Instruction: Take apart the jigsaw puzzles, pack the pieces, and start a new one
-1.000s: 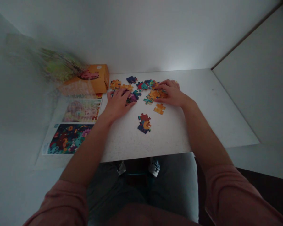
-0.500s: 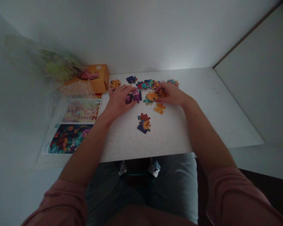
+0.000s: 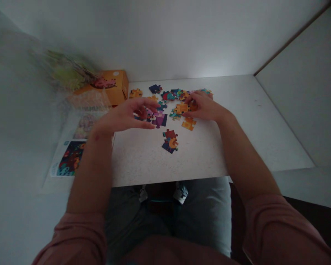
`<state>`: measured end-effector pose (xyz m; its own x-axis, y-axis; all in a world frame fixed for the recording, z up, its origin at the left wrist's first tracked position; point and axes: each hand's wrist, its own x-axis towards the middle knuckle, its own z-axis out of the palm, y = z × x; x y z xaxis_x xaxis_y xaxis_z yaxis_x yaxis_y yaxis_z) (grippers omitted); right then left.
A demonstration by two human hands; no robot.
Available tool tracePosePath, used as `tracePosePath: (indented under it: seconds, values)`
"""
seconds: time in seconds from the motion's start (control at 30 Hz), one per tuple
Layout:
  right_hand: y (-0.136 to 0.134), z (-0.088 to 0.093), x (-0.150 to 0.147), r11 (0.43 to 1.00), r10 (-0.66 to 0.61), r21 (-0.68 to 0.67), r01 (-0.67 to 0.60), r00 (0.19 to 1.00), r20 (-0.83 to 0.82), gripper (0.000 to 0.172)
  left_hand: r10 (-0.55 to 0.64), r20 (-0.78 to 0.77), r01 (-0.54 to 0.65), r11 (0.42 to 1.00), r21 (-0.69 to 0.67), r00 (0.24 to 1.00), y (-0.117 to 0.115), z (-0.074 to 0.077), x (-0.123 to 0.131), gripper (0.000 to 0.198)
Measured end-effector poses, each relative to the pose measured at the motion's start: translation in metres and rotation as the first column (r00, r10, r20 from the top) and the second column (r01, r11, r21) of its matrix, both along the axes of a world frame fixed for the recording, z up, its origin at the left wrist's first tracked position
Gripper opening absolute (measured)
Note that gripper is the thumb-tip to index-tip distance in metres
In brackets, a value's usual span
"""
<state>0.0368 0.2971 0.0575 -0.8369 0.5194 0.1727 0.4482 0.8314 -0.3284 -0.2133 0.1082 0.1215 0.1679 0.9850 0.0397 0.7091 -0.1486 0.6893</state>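
Colourful jigsaw pieces lie across the far middle of the white table. My left hand (image 3: 127, 116) is beside the purple pieces (image 3: 159, 119), its thumb and fingers spread apart with nothing between them. Over the right part of the pile, my right hand (image 3: 204, 105) has curled fingers near an orange piece (image 3: 182, 108); some of what lies under the fingers is hidden. An orange piece (image 3: 189, 123) lies just below that hand. Closer to me, a small joined cluster (image 3: 170, 141) of red, orange and dark blue pieces lies apart from the rest.
On the left stand an orange box (image 3: 117, 88) and clear plastic wrapping with green contents (image 3: 68, 75). A printed picture sheet (image 3: 70, 158) lies below them, partly under my left forearm. The table's front edge is near my legs.
My left hand has moved back to the left and its fingers have spread off the purple pieces. My right hand stays about where it was. The whole view has shifted slightly.
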Motion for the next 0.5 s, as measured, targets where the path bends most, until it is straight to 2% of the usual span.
tracePosePath:
  seconds: [0.07,0.17,0.27,0.33,0.4,0.5]
  values:
    - [-0.001,-0.001,-0.001,1.0,-0.003,-0.006,0.003,1.0,0.014,0.048,-0.088,-0.032,0.082,0.987,-0.137,0.996,-0.007,0.003,-0.012,0.054]
    - [-0.003,0.0,-0.001,1.0,-0.019,-0.019,0.02,0.998,0.051,0.051,-0.1,-0.124,0.066,0.964,-0.256,0.987,-0.013,0.004,-0.019,0.054]
    - [-0.006,0.002,-0.001,1.0,-0.01,-0.01,0.01,0.999,0.051,0.053,-0.031,-0.185,-0.011,0.974,-0.225,0.982,-0.01,0.001,-0.008,0.051]
    - [-0.008,0.003,-0.001,1.0,-0.001,-0.007,0.002,0.999,0.052,0.055,-0.017,-0.194,-0.017,0.985,-0.171,0.981,-0.007,-0.003,0.009,0.044]
    - [-0.009,0.004,0.0,1.0,0.0,-0.004,0.0,0.999,0.054,0.056,-0.093,-0.172,0.071,0.989,-0.131,0.981,-0.004,-0.01,0.028,0.038]
    - [-0.01,0.004,-0.001,1.0,-0.001,0.002,0.001,0.998,0.067,0.061,-0.258,-0.132,0.242,0.963,-0.121,0.957,-0.002,-0.019,0.047,0.037]
